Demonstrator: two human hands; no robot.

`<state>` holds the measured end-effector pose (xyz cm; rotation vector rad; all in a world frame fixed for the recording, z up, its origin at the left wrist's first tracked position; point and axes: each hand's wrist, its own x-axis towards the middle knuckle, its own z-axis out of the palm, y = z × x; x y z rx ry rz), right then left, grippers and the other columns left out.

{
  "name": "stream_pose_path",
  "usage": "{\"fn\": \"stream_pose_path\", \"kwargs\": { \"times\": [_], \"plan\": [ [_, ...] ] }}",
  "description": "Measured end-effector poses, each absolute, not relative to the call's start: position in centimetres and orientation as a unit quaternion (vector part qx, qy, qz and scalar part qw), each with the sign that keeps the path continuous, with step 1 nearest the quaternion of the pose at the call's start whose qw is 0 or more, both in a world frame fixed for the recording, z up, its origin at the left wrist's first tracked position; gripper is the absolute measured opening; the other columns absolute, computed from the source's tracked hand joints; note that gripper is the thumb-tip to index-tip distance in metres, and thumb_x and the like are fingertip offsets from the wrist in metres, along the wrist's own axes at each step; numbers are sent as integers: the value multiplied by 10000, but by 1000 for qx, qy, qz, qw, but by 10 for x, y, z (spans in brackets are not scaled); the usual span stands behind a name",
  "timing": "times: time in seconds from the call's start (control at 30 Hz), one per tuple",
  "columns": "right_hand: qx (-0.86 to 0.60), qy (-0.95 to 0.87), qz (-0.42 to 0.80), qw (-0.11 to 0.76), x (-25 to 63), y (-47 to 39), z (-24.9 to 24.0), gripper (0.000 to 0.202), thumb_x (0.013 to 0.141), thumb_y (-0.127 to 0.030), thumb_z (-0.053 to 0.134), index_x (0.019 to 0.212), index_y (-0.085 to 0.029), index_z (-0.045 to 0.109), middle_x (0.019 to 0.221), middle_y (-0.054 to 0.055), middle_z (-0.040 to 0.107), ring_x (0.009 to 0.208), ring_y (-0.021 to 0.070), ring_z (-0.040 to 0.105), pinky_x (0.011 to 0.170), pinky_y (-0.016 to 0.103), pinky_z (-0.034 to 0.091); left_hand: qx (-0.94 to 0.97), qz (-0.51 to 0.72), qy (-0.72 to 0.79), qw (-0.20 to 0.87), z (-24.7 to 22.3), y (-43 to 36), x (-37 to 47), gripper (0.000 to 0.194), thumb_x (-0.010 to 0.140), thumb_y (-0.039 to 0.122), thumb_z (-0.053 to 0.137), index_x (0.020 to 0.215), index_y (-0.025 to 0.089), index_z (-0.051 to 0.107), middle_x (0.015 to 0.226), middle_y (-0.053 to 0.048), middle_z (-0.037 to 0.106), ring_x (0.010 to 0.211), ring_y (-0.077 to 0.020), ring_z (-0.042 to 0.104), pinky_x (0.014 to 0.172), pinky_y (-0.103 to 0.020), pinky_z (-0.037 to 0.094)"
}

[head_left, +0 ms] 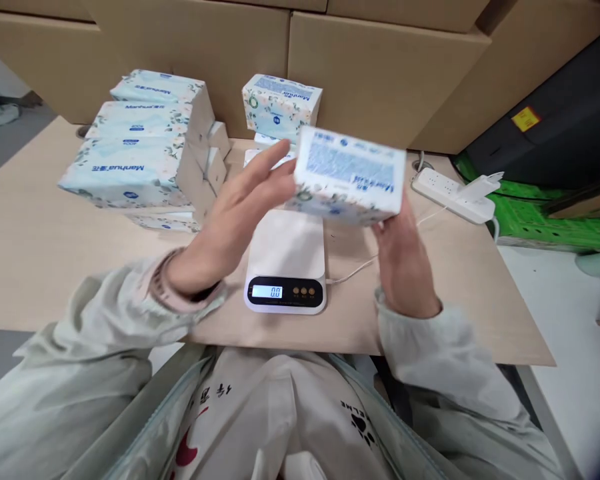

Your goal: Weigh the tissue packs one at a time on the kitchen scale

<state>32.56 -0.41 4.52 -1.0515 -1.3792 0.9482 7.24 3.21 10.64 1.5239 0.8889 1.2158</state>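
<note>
Right hand (407,257) has the pack (350,177) by its near right corner, fingers tucked round and under that end. Across from it, the left hand (230,223) is open, fingers straight, the tips up against or just beside the pack's left end; from where I stand I can't tell whether they press. So the pack hangs tilted in the air, above the far end of the scale (287,243), whose display (267,292) reads 0.0.

It looks to be tissues in thin film: light, I'd say, soft and springy, hard to break but quick to dent or crease. That film could slide on dry skin, so the safest hold would be flat palms on both short ends, or one hand spread beneath, rather than a pinch at the corner.

Under it all is a pale, smooth wooden table (25,253). A big pile (125,160) of like packs stands on the left, a smaller pile (275,117) beyond the scale. A thin white cable (353,272) runs off to the right, towards the power strip (437,190) at the table's edge. Cardboard boxes (385,80) wall off the back; over on the right I see dark cases (555,133), something bright green (540,233) and pale floor (570,313).
</note>
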Motion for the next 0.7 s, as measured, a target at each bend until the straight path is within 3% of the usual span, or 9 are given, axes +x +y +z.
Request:
{"fn": "stream_pose_path", "kwargs": {
  "times": [0.13, 0.27, 0.37, 0.5, 0.6, 0.7],
  "plan": [
    [-452, -526, 506, 512, 287, -36, 28, 786, 985, -778, 551, 1674, -427, 412, 1803, -75, 381, 1723, 260, 282, 1443, 552, 219, 596, 514, 384, 484, 78, -14, 22, 410, 994, 471, 773, 1398, 400, 758, 1558, 48, 657, 1555, -407, 523, 1277, -671, 478],
    [-472, -541, 500, 485, 279, -39, 11, 730, 1004, -717, 587, 1664, -443, 435, 1776, -81, 428, 1693, 252, 356, 1435, 554, 248, 569, 513, 416, 490, 44, -19, 5, 476, 1004, 459, 763, 1471, 373, 717, 1479, -25, 723, 1501, -411, 581, 1268, -688, 463],
    [-511, -519, 422, 540, 282, -36, 5, 609, 1022, -679, 580, 1557, -391, 606, 1685, -17, 572, 1609, 282, 492, 1385, 578, 342, 569, 545, 415, 455, 24, -9, 6, 508, 1031, 492, 704, 1511, 328, 682, 1466, -72, 729, 1477, -396, 604, 1286, -672, 436],
    [-548, -435, 318, 640, 290, -30, -3, 551, 1038, -663, 518, 1390, -302, 740, 1482, 75, 737, 1406, 299, 669, 1279, 617, 447, 556, 579, 397, 445, 2, 4, 6, 592, 1057, 648, 559, 1551, 330, 636, 1663, -57, 565, 1615, -372, 447, 1346, -614, 375],
    [-547, -396, 298, 675, 294, -25, -7, 544, 1020, -661, 534, 1314, -269, 770, 1374, 92, 783, 1310, 287, 717, 1232, 599, 478, 552, 557, 371, 496, -7, 7, 3, 623, 1076, 705, 453, 1578, 369, 600, 1758, -1, 433, 1701, -333, 286, 1407, -582, 273],
    [-543, -388, 300, 682, 295, -24, -8, 538, 1011, -658, 544, 1268, -252, 787, 1333, 107, 792, 1277, 288, 727, 1204, 583, 489, 546, 543, 358, 527, -9, 5, 0, 641, 1080, 731, 400, 1588, 386, 585, 1778, 17, 394, 1720, -315, 227, 1424, -577, 226]
  ]
}}
